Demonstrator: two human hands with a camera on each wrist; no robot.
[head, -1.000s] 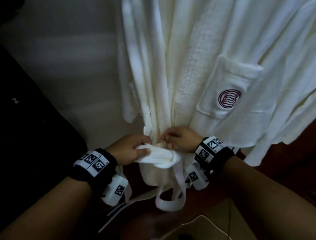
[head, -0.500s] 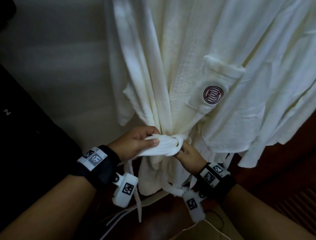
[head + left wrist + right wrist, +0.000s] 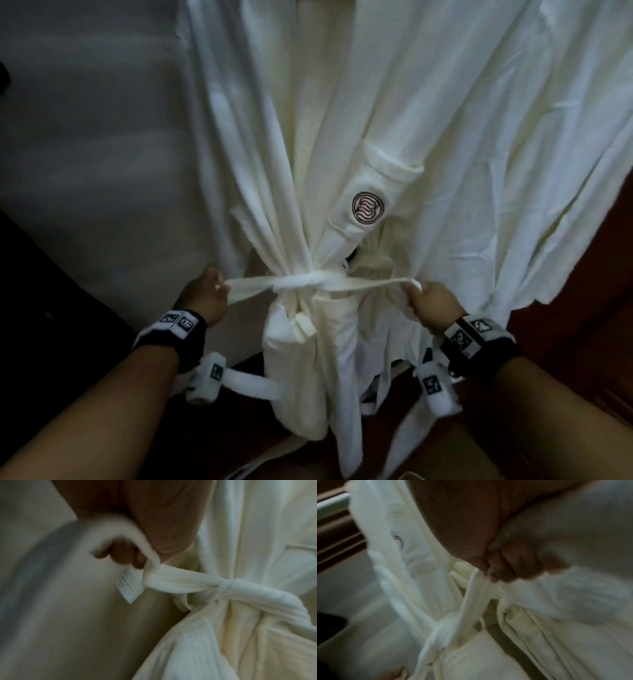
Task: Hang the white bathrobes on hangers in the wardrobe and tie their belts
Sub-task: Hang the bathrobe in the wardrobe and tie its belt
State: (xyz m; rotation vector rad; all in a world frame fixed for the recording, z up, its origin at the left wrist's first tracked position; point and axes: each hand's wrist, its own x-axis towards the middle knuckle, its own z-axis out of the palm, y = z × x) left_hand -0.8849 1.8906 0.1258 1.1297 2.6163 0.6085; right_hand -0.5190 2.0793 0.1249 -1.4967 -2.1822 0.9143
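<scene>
At the lower centre of the head view the belt (image 3: 318, 282) runs level across the gathered bathrobe (image 3: 342, 137), its knot (image 3: 301, 279) midway between left hand (image 3: 205, 298) and right hand (image 3: 433, 303), each pinching one end, so tightening means pulling straight outward.

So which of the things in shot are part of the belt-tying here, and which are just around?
In use:
- bathrobe, hanging
- belt, knotted round it
- left hand, gripping one belt end
- right hand, gripping the other

Just around:
- pale wall
- dark wooden panel
- more white cloth hanging on the right
</scene>
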